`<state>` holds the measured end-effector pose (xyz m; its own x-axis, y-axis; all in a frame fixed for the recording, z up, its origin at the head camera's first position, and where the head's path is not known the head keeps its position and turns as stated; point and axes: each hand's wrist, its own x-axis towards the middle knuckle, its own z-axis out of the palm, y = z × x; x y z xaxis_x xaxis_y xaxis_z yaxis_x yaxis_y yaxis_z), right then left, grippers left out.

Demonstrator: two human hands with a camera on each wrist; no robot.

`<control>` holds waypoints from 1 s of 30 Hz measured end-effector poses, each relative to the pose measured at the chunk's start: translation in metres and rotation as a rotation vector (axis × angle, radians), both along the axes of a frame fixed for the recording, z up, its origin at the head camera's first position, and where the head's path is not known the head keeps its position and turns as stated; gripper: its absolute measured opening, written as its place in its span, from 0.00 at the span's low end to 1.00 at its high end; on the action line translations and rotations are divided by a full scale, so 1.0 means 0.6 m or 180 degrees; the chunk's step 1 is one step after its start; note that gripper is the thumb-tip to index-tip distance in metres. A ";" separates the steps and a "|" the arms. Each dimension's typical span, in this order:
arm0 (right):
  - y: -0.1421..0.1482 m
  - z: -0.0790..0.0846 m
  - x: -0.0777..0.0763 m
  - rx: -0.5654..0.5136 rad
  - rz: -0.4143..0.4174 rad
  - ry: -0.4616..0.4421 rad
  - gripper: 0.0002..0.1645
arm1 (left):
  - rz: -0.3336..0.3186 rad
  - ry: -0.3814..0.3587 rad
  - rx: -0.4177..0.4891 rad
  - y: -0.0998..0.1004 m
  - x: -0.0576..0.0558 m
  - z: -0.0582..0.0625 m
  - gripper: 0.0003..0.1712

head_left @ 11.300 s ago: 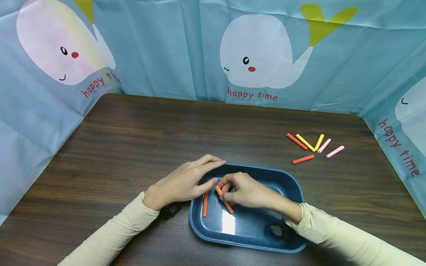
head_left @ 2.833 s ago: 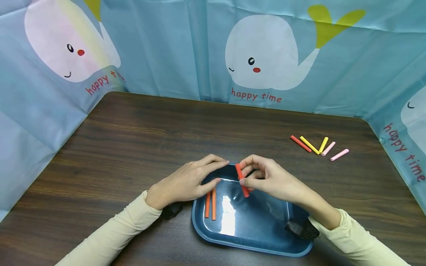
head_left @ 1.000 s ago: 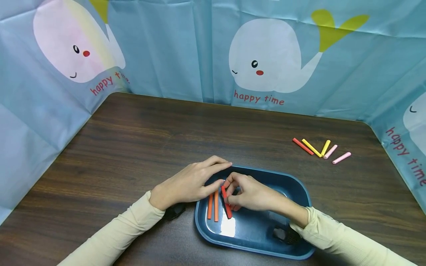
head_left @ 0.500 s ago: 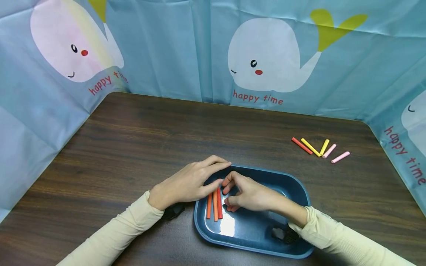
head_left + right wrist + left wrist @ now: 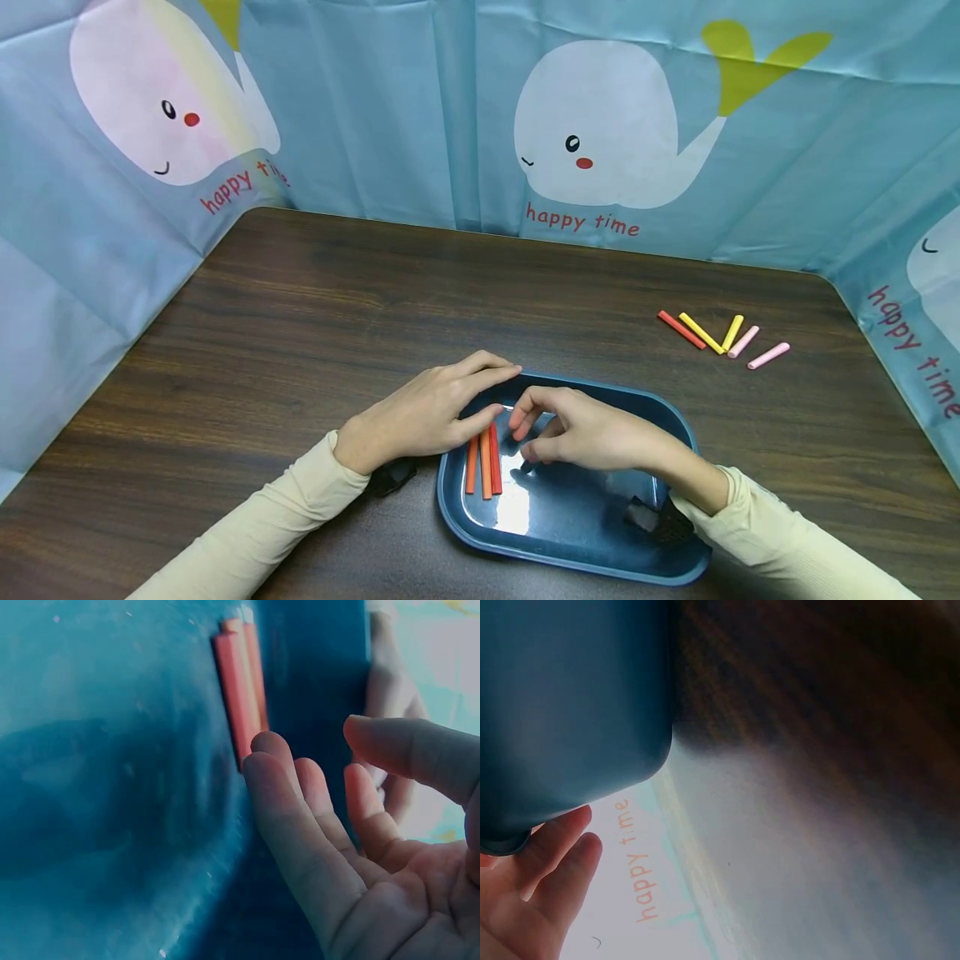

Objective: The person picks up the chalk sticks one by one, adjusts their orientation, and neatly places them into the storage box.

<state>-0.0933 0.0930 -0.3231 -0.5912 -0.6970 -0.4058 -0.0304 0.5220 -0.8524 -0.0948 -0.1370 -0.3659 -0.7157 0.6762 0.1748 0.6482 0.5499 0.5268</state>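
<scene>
Inside the blue plastic tray [image 5: 570,564], two orange chalk sticks [image 5: 471,471] and a red chalk stick [image 5: 496,467] lie side by side at the left end, their far ends partly hidden by my left thumb. My left hand [image 5: 420,408] holds the tray's back left corner, thumb over the inside and fingers along the outer side of the rim. Over the tray floor, just right of the sticks, my right hand [image 5: 592,429] has parted, loosely bent fingers with nothing between them. The right wrist view shows the red chalk [image 5: 234,694] just beyond those fingertips.
On the wooden table [image 5: 337,292], behind the tray to the right, lie a red chalk stick [image 5: 681,330], two yellow ones [image 5: 702,333] and two pink ones [image 5: 768,356]. A blue whale-print curtain [image 5: 420,108] borders the table at the back and sides.
Two orange sticks became aligned at the left. My right hand brought a red stick from the table, laid it beside them, let go and drew back rightward. My left hand stayed at the corner.
</scene>
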 end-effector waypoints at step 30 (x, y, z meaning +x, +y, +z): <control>0.116 0.062 -0.029 -0.0282 -0.0605 0.0689 0.19 | -0.0042 0.0134 -0.0048 -0.001 0.001 0.001 0.29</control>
<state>-0.1108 0.1624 -0.2859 -0.7806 -0.5926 -0.1985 -0.1253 0.4596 -0.8793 -0.0943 -0.1376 -0.3653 -0.6989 0.6883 0.1943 0.6768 0.5488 0.4906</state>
